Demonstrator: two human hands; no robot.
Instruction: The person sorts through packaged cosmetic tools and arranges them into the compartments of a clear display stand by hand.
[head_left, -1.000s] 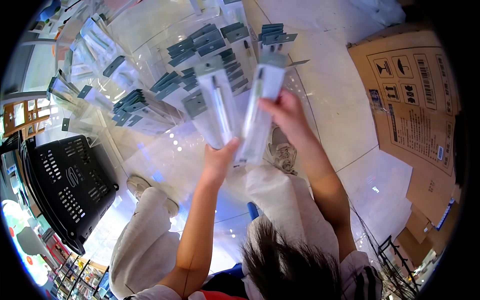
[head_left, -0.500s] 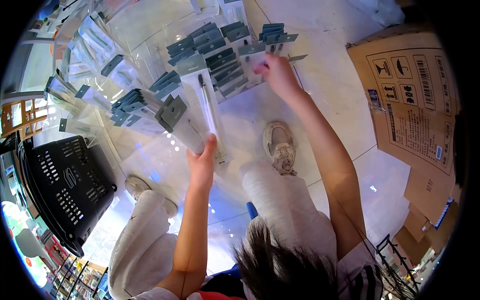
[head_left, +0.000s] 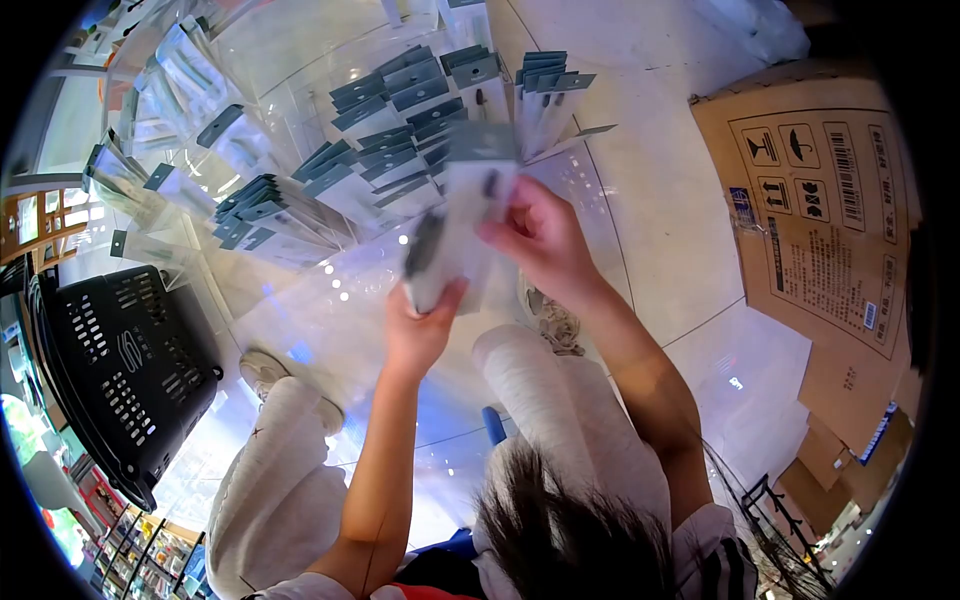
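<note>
My left hand [head_left: 418,335] is closed round a small stack of slim packets [head_left: 424,258] with grey header cards, held upright and blurred by motion. My right hand [head_left: 545,240] pinches a clear packet [head_left: 477,180] with a grey header and a small dark-tipped item inside, probably a brush. This packet leans against or just in front of the stack; the blur hides whether they touch. Beyond my hands, rows of similar hanging packets [head_left: 410,85] stand in a clear display. Another cluster of grey-topped packets [head_left: 255,210] is to the left.
A black perforated basket [head_left: 130,370] stands at the left. On the right is a large cardboard box [head_left: 810,220] with printed handling marks. My shoes [head_left: 265,372] rest on the glossy tiled floor [head_left: 660,270]. A clear plastic bag [head_left: 755,25] lies at the upper right.
My right hand has drawn a packet back from the display toward my left hand. The left-hand stack has moved slightly right and turned. The long packet shown in front of the display is now within the blurred bundle.
</note>
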